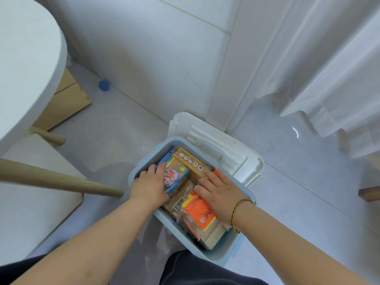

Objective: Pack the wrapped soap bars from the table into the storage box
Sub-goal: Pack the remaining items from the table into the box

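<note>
A light blue storage box [207, 256] stands open on the floor, filled with several wrapped soap bars. My left hand [149, 185] reaches into its left side and grips a blue-and-white wrapped soap bar [174, 177]. My right hand [221, 194] lies flat with straight fingers on an orange wrapped soap bar [198, 212] at the right side. A long tan bar [191, 161] lies along the far wall of the box, and a clear-wrapped bar with a barcode [178, 200] sits in the middle.
The box's white lid [226, 149] leans open behind it against the tiled wall. A round white table [26, 58] with wooden legs [61, 179] stands at the left, with cardboard [63, 103] under it. A blue ball [104, 85] lies by the wall. White curtain [329, 79] hangs at right.
</note>
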A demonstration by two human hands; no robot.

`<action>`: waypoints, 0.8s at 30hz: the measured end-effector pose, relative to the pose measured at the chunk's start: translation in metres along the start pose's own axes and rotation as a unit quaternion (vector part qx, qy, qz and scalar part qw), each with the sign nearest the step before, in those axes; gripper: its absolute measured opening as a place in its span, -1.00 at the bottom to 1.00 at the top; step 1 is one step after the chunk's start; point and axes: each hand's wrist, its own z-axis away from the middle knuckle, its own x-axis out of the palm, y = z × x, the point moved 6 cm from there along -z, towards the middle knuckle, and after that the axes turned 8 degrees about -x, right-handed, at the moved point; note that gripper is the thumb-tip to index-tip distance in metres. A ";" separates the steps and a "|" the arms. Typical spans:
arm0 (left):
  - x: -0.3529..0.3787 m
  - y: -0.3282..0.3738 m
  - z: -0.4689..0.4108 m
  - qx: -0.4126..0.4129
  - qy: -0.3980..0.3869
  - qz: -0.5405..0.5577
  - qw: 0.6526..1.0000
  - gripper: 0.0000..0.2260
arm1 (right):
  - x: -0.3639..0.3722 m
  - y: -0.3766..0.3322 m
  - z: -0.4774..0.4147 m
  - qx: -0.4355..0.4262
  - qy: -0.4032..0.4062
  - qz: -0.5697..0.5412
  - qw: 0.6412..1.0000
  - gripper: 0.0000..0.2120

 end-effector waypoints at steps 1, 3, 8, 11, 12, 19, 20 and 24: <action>0.003 0.001 0.001 0.002 0.003 -0.024 1.000 -0.25 | 0.001 -0.001 -0.001 -0.005 0.011 -0.001 1.000 -0.49; 0.003 0.005 0.002 0.017 0.018 -0.079 0.997 -0.28 | -0.003 -0.003 0.001 -0.031 0.061 0.021 0.997 -0.49; -0.025 0.004 -0.002 0.040 0.055 -0.013 0.998 -0.41 | -0.015 -0.007 -0.005 -0.064 0.128 0.042 0.989 -0.36; -0.037 0.002 -0.004 0.053 0.055 0.074 0.994 -0.57 | -0.016 -0.009 -0.009 -0.069 0.124 -0.002 0.990 -0.30; -0.038 0.002 -0.004 0.057 0.055 0.103 0.992 -0.61 | -0.017 -0.011 -0.009 -0.066 0.113 -0.011 0.991 -0.31; -0.022 0.032 0.009 0.146 -0.042 0.164 0.975 -0.68 | -0.014 -0.018 -0.004 -0.064 0.030 -0.005 0.997 -0.43; -0.018 0.036 0.008 0.160 -0.075 0.148 0.973 -0.66 | -0.011 -0.018 -0.002 -0.062 0.037 0.001 0.997 -0.41; -0.018 0.042 -0.008 0.149 -0.154 0.115 0.970 -0.63 | -0.007 -0.021 -0.001 -0.072 0.103 0.035 0.991 -0.37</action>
